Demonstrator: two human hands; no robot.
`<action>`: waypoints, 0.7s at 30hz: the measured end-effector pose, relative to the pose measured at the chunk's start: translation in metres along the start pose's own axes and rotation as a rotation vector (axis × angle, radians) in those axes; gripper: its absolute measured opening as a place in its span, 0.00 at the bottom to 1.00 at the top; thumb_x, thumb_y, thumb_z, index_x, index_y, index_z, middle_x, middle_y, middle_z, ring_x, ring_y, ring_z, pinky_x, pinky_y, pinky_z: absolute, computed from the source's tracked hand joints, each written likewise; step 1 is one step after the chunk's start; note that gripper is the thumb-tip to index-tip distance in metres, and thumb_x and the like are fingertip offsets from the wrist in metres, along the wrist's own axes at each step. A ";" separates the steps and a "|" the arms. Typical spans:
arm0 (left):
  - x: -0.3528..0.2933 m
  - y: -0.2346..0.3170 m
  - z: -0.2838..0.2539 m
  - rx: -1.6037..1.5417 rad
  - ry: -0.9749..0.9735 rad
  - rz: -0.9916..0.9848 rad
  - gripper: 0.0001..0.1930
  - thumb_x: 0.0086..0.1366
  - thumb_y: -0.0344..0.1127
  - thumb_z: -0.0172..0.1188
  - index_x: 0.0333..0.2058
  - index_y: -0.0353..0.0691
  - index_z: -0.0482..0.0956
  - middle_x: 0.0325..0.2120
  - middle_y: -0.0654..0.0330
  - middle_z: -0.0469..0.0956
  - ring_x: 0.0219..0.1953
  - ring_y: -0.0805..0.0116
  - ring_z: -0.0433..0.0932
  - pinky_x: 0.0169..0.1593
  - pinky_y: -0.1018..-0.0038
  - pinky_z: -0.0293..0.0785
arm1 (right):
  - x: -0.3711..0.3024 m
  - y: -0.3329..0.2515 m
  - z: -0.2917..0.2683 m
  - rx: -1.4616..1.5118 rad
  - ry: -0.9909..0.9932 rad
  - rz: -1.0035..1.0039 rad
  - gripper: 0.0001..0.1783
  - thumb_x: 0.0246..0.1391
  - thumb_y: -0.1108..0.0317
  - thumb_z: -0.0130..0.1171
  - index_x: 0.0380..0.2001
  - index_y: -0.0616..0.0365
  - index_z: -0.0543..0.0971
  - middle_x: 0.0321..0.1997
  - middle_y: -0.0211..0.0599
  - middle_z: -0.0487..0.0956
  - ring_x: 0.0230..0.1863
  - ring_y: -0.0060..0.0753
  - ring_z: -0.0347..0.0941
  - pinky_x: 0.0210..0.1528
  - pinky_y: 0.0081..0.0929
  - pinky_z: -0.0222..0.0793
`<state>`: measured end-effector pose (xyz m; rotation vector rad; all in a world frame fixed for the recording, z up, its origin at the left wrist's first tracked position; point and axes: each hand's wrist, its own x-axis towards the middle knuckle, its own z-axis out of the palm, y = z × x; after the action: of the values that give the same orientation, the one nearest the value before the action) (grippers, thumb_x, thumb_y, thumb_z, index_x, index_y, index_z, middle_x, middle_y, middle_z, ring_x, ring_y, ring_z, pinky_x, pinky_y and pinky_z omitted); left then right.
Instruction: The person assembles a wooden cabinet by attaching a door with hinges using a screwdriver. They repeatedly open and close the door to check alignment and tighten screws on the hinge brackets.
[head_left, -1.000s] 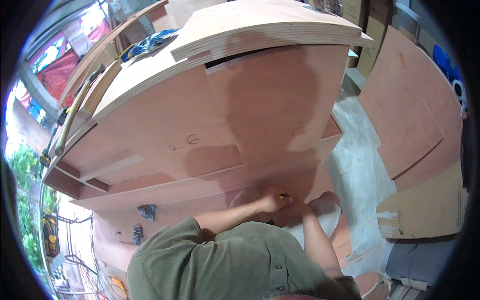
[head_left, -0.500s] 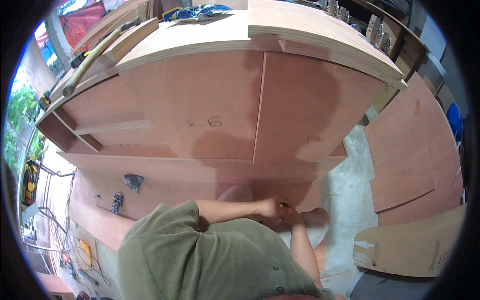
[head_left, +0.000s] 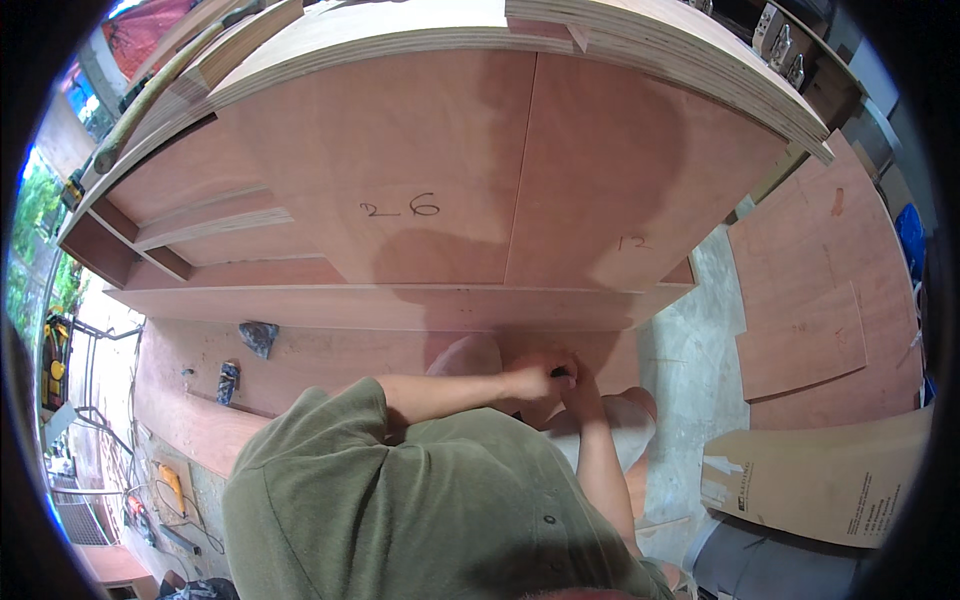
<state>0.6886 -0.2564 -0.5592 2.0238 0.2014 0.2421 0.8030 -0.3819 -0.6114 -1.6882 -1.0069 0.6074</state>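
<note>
Down low, both hands [head_left: 555, 380] pinch a small dark tool [head_left: 560, 372] at the plywood cabinet's [head_left: 430, 180] base; better steady, square pressure

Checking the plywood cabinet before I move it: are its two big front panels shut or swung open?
Shut. Both front panels lie flush side by side with one thin seam between them, under the overhanging top board.

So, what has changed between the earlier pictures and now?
Mostly the view: the head turned, so the plywood cabinet now sits squarely ahead instead of slanted. Both hands stayed low at the panel under it: the left hand and right hand remain together around a small dark thing, too small to identify. Nothing was picked up or let go.
</note>
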 end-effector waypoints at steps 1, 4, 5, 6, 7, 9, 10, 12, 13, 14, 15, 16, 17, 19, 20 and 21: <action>0.001 0.001 -0.003 -0.056 0.006 -0.049 0.08 0.59 0.37 0.61 0.35 0.40 0.80 0.38 0.56 0.78 0.43 0.61 0.77 0.47 0.68 0.72 | 0.001 0.000 0.000 0.025 -0.023 0.029 0.15 0.54 0.72 0.56 0.46 0.59 0.77 0.44 0.43 0.81 0.46 0.33 0.76 0.51 0.29 0.69; 0.000 0.009 -0.015 -0.198 0.032 -0.212 0.10 0.60 0.39 0.61 0.36 0.39 0.80 0.36 0.54 0.79 0.39 0.60 0.78 0.45 0.67 0.72 | 0.005 -0.005 -0.001 0.065 -0.071 0.110 0.17 0.55 0.69 0.57 0.48 0.59 0.76 0.42 0.44 0.81 0.45 0.35 0.77 0.49 0.30 0.70; -0.001 0.013 -0.017 -0.230 0.042 -0.275 0.11 0.60 0.39 0.61 0.36 0.38 0.80 0.35 0.54 0.80 0.38 0.60 0.79 0.44 0.67 0.73 | 0.006 -0.008 -0.003 0.053 -0.071 0.136 0.16 0.54 0.73 0.56 0.47 0.60 0.76 0.43 0.42 0.81 0.46 0.32 0.76 0.50 0.28 0.68; -0.001 0.016 -0.019 -0.261 0.047 -0.334 0.11 0.61 0.40 0.61 0.36 0.38 0.80 0.34 0.54 0.80 0.37 0.60 0.79 0.44 0.67 0.73 | 0.005 -0.013 -0.005 0.040 -0.064 0.162 0.15 0.54 0.77 0.54 0.47 0.61 0.76 0.43 0.39 0.81 0.46 0.30 0.75 0.51 0.26 0.67; -0.001 0.011 -0.018 -0.243 0.065 -0.289 0.12 0.61 0.40 0.60 0.37 0.38 0.80 0.32 0.54 0.80 0.36 0.61 0.79 0.43 0.67 0.73 | 0.004 -0.008 -0.005 0.030 -0.068 0.158 0.16 0.54 0.76 0.54 0.47 0.61 0.76 0.43 0.39 0.81 0.46 0.29 0.75 0.51 0.26 0.67; 0.001 -0.009 -0.009 -0.203 0.088 -0.193 0.13 0.61 0.41 0.60 0.37 0.38 0.80 0.30 0.54 0.81 0.34 0.62 0.80 0.41 0.67 0.73 | 0.003 0.006 -0.005 0.012 -0.061 0.152 0.16 0.54 0.76 0.55 0.47 0.61 0.76 0.42 0.39 0.81 0.45 0.29 0.75 0.50 0.25 0.67; 0.001 -0.014 -0.007 -0.218 0.097 -0.224 0.13 0.61 0.41 0.60 0.38 0.38 0.80 0.30 0.54 0.81 0.34 0.63 0.80 0.41 0.68 0.73 | 0.003 -0.001 -0.005 0.008 -0.064 0.160 0.16 0.53 0.76 0.55 0.47 0.61 0.76 0.42 0.40 0.81 0.46 0.30 0.75 0.50 0.26 0.67; -0.002 -0.022 -0.004 -0.247 0.103 -0.281 0.13 0.62 0.42 0.59 0.38 0.38 0.81 0.31 0.54 0.81 0.34 0.65 0.80 0.40 0.68 0.73 | 0.002 -0.016 -0.005 0.000 -0.059 0.182 0.16 0.53 0.75 0.56 0.47 0.60 0.76 0.42 0.40 0.81 0.46 0.32 0.75 0.51 0.27 0.68; -0.003 -0.026 -0.002 -0.234 0.109 -0.273 0.14 0.62 0.42 0.59 0.39 0.38 0.81 0.31 0.54 0.82 0.35 0.66 0.80 0.40 0.69 0.73 | 0.002 -0.023 -0.006 -0.025 -0.059 0.170 0.17 0.53 0.75 0.56 0.47 0.59 0.76 0.42 0.41 0.81 0.46 0.33 0.76 0.51 0.28 0.68; -0.004 -0.030 -0.001 -0.221 0.115 -0.264 0.14 0.62 0.42 0.59 0.39 0.39 0.82 0.31 0.54 0.82 0.35 0.66 0.80 0.41 0.69 0.73 | 0.003 -0.028 -0.008 -0.051 -0.060 0.158 0.17 0.52 0.74 0.56 0.47 0.59 0.76 0.42 0.41 0.81 0.46 0.34 0.76 0.51 0.28 0.68; -0.004 -0.032 -0.001 -0.210 0.115 -0.256 0.14 0.62 0.42 0.59 0.40 0.39 0.82 0.32 0.54 0.82 0.35 0.66 0.80 0.41 0.69 0.73 | 0.002 -0.031 -0.009 -0.076 -0.057 0.153 0.17 0.52 0.74 0.56 0.47 0.59 0.76 0.42 0.42 0.81 0.46 0.35 0.76 0.51 0.29 0.68; -0.002 -0.021 -0.005 -0.184 0.076 -0.310 0.14 0.62 0.43 0.59 0.41 0.40 0.82 0.32 0.54 0.82 0.35 0.67 0.80 0.41 0.69 0.74 | 0.000 -0.029 -0.008 -0.084 -0.031 0.163 0.17 0.52 0.73 0.56 0.47 0.58 0.76 0.42 0.42 0.80 0.46 0.36 0.77 0.51 0.29 0.68; -0.002 -0.009 -0.010 -0.155 0.038 -0.364 0.15 0.62 0.43 0.59 0.41 0.40 0.82 0.32 0.54 0.82 0.35 0.67 0.80 0.41 0.70 0.74 | -0.001 -0.025 -0.007 -0.092 -0.006 0.173 0.17 0.52 0.73 0.56 0.47 0.58 0.76 0.42 0.43 0.80 0.46 0.37 0.77 0.50 0.30 0.68; -0.005 0.013 -0.021 -0.063 0.008 -0.367 0.15 0.63 0.44 0.58 0.43 0.42 0.82 0.31 0.57 0.82 0.34 0.69 0.79 0.39 0.72 0.73 | -0.001 -0.024 -0.008 -0.088 -0.005 0.166 0.17 0.51 0.72 0.56 0.47 0.58 0.76 0.42 0.43 0.80 0.46 0.38 0.77 0.50 0.31 0.69; -0.007 0.020 -0.025 -0.001 0.007 -0.313 0.15 0.64 0.44 0.57 0.45 0.43 0.82 0.30 0.59 0.82 0.33 0.71 0.79 0.38 0.73 0.73 | 0.001 -0.025 -0.009 -0.077 -0.021 0.149 0.17 0.51 0.72 0.56 0.47 0.58 0.76 0.41 0.43 0.80 0.46 0.38 0.77 0.50 0.31 0.69; -0.007 0.023 -0.026 0.057 0.015 -0.256 0.15 0.66 0.44 0.57 0.46 0.44 0.82 0.29 0.61 0.82 0.32 0.73 0.78 0.36 0.75 0.72 | 0.001 -0.026 -0.011 -0.070 -0.042 0.127 0.17 0.51 0.72 0.56 0.47 0.58 0.76 0.41 0.44 0.80 0.46 0.39 0.77 0.49 0.31 0.69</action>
<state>0.6757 -0.2461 -0.5275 2.0285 0.4773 0.0907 0.8038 -0.3837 -0.5830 -1.8187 -0.9651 0.6998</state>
